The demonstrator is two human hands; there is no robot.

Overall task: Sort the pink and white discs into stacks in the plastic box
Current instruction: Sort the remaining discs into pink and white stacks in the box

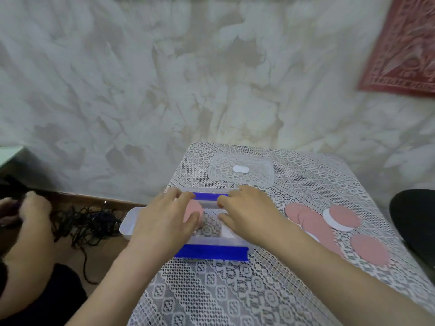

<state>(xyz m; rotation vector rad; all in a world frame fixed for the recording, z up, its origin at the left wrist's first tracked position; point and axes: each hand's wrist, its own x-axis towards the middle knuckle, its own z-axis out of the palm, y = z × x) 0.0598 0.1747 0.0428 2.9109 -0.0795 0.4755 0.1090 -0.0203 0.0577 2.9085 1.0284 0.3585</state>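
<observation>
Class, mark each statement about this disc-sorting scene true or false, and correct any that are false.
1. The left hand and right hand are both over the clear plastic box. True.
2. The clear plastic lid is closed on the box. False: it lies on the lace tablecloth behind the box.
3. Loose round pink discs lie on the cloth to the right of the box. True.
4. The tape strips on the box are red. False: they are blue.
</observation>
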